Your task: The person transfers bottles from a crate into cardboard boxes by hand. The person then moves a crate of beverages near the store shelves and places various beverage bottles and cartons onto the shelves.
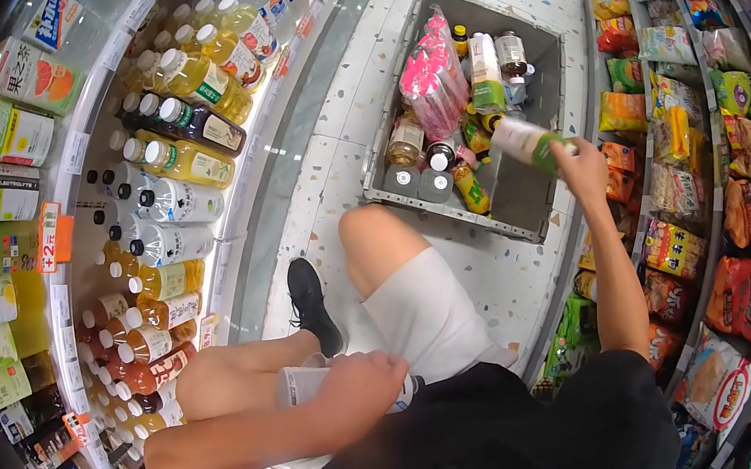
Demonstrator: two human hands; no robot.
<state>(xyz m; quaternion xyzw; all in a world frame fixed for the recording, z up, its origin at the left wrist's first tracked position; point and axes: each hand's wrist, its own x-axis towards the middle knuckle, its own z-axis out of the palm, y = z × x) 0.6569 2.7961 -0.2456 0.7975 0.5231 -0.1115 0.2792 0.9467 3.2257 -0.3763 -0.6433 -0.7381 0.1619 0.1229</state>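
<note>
My right hand [584, 171] is closed around one end of a white and green bottle [525, 143], slightly smeared by motion. It holds the bottle tilted on its side over the right part of a grey plastic crate [526, 200]. Low in front of my body, my left hand [366, 382] grips another bottle [300, 385], pale and lying sideways, with a dark cap at its right end; the fingers hide its middle. Inside the crate are several bottles, a similar white and green carton-like bottle [485, 72], and a pink-patterned plastic-wrapped pack [436, 80].
A drinks shelf [81, 145] with rows of bottles runs along my left. Shelves of bagged snacks and breads [679, 191] stand close on my right. The crate rests on the speckled tile floor [322, 169], ahead of my bent knee.
</note>
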